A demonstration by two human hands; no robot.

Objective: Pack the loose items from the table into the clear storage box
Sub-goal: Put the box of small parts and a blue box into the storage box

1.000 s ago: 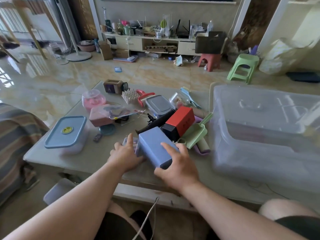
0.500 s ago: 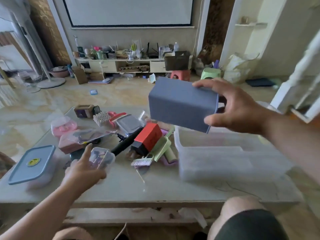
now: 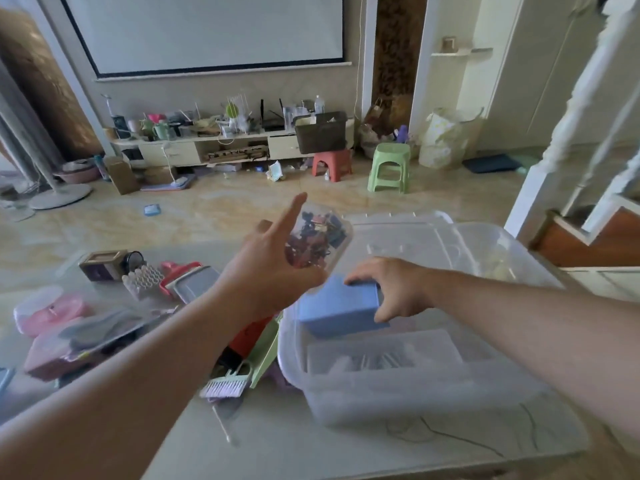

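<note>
Now the blue box (image 3: 341,306) sits low inside the bin (image 3: 485,244), at its near-left corner, close to the left wall. The right hand (image 3: 391,289) grips it from above, fingers curled over the far top edge and thumb down the near right face; this top grip probably lets the box go down flat against the wall, leaving room beside it.

Just left of the bin and above its rim, the left hand (image 3: 273,268) carries a small clear case (image 3: 317,242) of dark clips. Index finger and thumb are spread wide along its side; the other fingers are hidden behind it, so I cannot tell how they lie. It looks staged as the next item in.

Left of the bin, on the table (image 3: 311,445): a green dustpan (image 3: 266,351) against the bin wall, a brush (image 3: 227,386) by it, a red-and-black box (image 3: 242,341) partly under the forearm. Farther left, a grey-lidded tub (image 3: 195,282), a pink jar (image 3: 52,308), a brown box (image 3: 102,265). Most items not yet packed; task judged early.
</note>
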